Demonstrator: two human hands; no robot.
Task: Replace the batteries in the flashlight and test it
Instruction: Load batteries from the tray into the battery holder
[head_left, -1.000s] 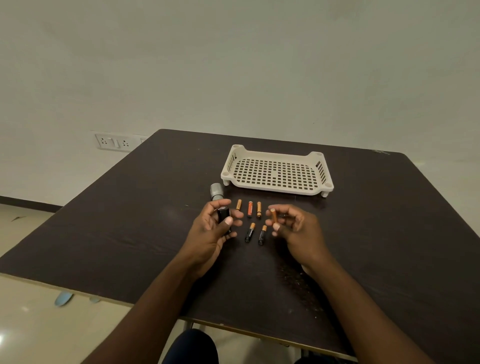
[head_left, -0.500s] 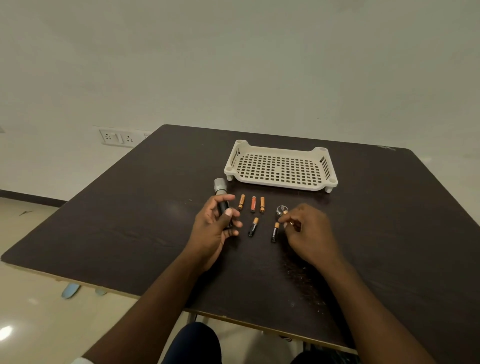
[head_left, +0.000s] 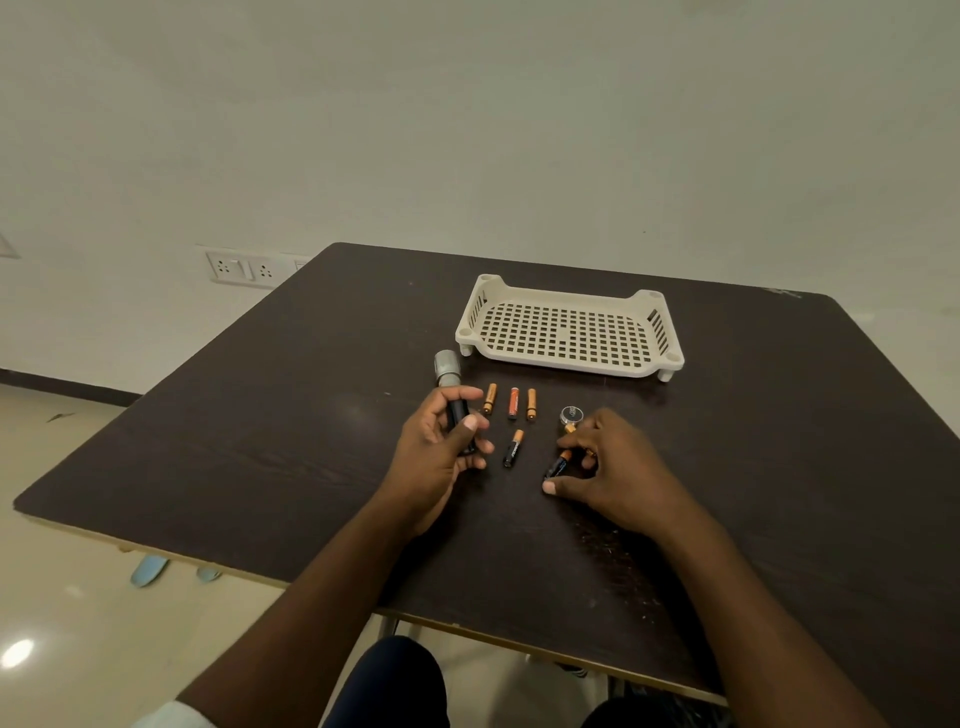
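Your left hand (head_left: 436, 447) grips the flashlight (head_left: 457, 410), pointing to 12 o'clock; right fingers (head_left: 558, 486) pinch a battery (head_left: 558, 464) on the surface (head_left: 260, 441). Next, probably lift and load it.

One head-worn view looks forward and down from above the near edge of the dark counter (head_left: 260, 441). It faces the far wall (head_left: 467, 130), with both forearms reaching in from the bottom of the frame. The tray (head_left: 654, 306) lies farther off, the floor (head_left: 78, 597) at lower left.
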